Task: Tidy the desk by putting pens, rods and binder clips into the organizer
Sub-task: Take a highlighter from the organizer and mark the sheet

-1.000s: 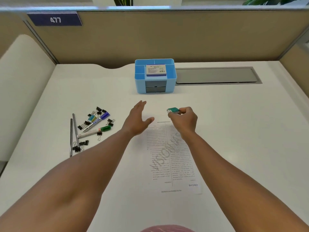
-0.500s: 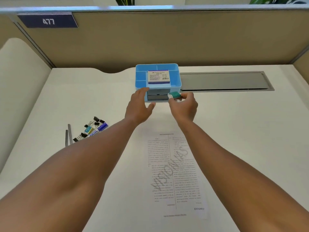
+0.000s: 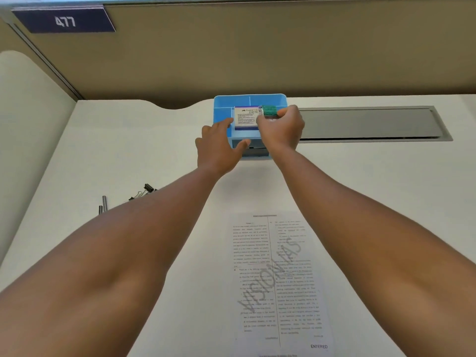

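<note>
- I see the green binder clip (image 3: 269, 111) pinched over the blue organizer (image 3: 222, 109), above its right side.
- Two grey rods (image 3: 104, 203) and black binder clips (image 3: 147, 189) lie left on the counter (image 3: 386, 202).

The blue plastic desk organizer (image 3: 221, 109) stands at the white desk's (image 3: 128, 150) back edge. A printed paper sheet (image 3: 280, 279) lies before it, and thin metal rods (image 3: 104, 203) and black binder clips (image 3: 146, 189) lie to the sheet's left.

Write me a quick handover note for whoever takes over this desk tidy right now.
Right hand: grip on a green binder clip, held over the blue organizer, not yet dropped.
Left hand: open, fingers resting on the organizer's front left.
Still on the desk, left: black binder clips and two metal rods, partly hidden by the left forearm.
Left: release the clip, then gather the remaining items.
</note>
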A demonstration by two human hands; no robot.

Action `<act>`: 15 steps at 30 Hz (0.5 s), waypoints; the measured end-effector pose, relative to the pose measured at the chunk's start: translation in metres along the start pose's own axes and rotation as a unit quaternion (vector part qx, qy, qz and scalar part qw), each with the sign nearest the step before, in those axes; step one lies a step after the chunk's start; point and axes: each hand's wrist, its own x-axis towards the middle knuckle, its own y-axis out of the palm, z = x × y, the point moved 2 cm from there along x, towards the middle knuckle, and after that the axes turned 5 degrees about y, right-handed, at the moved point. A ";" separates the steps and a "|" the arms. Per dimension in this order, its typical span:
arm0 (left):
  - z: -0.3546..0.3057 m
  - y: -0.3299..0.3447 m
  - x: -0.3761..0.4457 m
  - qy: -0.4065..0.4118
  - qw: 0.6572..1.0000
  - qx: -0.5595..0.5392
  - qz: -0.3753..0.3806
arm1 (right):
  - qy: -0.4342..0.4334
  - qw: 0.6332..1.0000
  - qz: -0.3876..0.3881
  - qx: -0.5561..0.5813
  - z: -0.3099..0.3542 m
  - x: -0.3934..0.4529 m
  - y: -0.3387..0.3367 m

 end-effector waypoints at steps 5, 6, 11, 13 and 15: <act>0.003 0.003 0.007 -0.015 0.999 0.001 -0.032 | -0.010 1.000 -0.003 -0.023 0.005 0.016 0.017; 0.004 0.004 0.008 -0.013 0.999 -0.002 -0.039 | -0.012 1.000 -0.001 -0.026 0.006 0.018 0.019; 0.009 0.009 0.011 0.005 0.999 -0.019 -0.051 | -0.024 0.998 0.007 -0.049 0.010 0.024 0.024; 0.009 0.010 0.012 0.010 0.998 -0.020 -0.054 | -0.027 0.998 0.009 -0.053 0.010 0.025 0.026; 0.009 0.011 0.012 0.010 0.998 -0.022 -0.056 | -0.029 0.998 0.009 -0.055 0.009 0.025 0.027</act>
